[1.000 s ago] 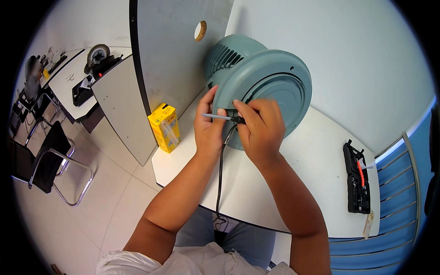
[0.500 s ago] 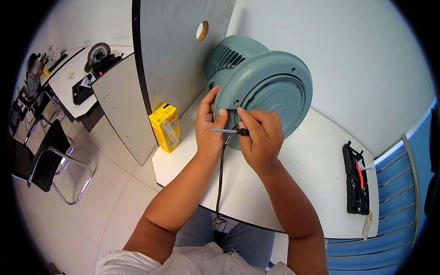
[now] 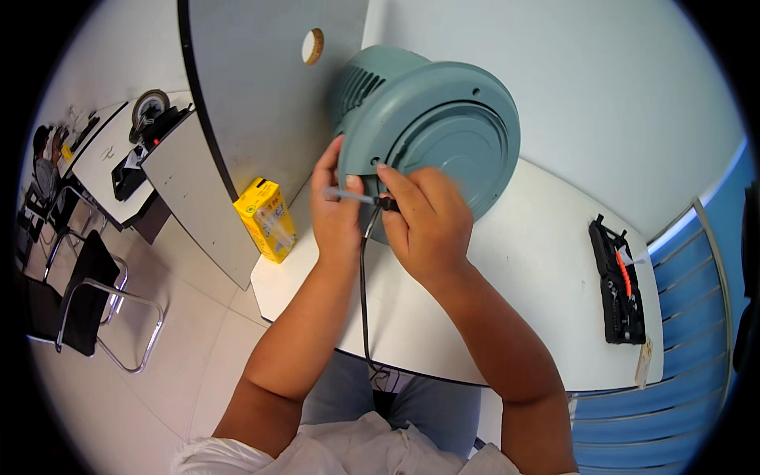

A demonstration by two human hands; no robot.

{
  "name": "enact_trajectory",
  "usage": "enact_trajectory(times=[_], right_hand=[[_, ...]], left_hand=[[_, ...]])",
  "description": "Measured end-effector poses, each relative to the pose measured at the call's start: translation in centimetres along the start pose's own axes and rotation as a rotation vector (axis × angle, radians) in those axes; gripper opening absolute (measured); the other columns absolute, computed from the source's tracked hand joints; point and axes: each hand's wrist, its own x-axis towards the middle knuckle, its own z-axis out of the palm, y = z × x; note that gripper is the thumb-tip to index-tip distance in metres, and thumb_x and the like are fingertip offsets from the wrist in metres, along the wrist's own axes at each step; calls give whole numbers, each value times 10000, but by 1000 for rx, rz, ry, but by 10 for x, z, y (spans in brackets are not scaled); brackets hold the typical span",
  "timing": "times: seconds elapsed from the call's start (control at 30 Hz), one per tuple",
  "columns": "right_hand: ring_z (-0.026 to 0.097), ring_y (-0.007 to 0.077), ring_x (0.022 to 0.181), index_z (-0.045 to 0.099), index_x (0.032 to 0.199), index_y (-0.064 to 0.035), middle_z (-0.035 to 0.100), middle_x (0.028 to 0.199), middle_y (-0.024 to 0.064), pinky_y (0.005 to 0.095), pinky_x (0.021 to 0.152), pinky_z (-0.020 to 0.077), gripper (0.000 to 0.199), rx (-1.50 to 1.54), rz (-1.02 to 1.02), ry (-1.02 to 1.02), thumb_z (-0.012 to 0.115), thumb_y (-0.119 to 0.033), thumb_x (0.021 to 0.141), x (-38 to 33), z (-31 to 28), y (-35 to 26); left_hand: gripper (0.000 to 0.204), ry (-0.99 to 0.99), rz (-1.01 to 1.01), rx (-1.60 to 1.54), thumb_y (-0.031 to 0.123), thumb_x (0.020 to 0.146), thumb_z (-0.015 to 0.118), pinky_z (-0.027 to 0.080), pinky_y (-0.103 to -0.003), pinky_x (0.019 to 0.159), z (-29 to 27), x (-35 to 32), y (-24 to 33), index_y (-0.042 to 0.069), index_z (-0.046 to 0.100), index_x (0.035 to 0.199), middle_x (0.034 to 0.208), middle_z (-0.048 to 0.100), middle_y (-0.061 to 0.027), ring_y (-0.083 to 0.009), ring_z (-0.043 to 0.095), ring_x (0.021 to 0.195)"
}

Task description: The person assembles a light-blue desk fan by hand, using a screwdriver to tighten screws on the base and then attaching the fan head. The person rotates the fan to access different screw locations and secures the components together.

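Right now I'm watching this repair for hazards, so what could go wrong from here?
The green appliance lies tipped on its side, steadied only by the left hand; it might roll or shift. The thin screwdriver is pinched by the right hand close to the left thumb, so a slip could jab it. The black cord hangs off the table edge and could snag.

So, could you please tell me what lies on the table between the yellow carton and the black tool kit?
In the head view, the green appliance lies between the yellow carton and the black tool kit, with both hands and a black cord in front.
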Motion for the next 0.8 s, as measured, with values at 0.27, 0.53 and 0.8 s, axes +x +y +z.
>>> enact_trajectory(times=[0.27, 0.53, 0.8], right_hand=[[607, 293, 612, 499, 909, -76, 610, 707, 81, 404, 535, 457, 127, 208, 609, -328, 581, -124, 823, -21, -57, -16], [584, 268, 568, 542, 800, -82, 571, 660, 62, 370, 492, 449, 111, -72, 342, -199, 620, -92, 721, -15, -62, -13], [575, 288, 589, 560, 819, -70, 582, 660, 94, 373, 539, 435, 94, -80, 455, -500, 589, -110, 739, 9, -115, -4]], left_hand=[[571, -19, 56, 25, 198, 904, 597, 315, -330, 1067, 4, -2, -4, 6, 364, 1390, 1374, 446, -143, -215, 438, 1256], [599, -97, 80, 39, 235, 916, 588, 295, -343, 1081, 8, -7, -11, 10, 329, 1407, 1394, 422, -130, -213, 416, 1274], [647, -233, 202, 257, 303, 925, 574, 292, -368, 1092, 4, -18, -24, 34, 280, 1435, 1449, 341, -121, -237, 375, 1310]])
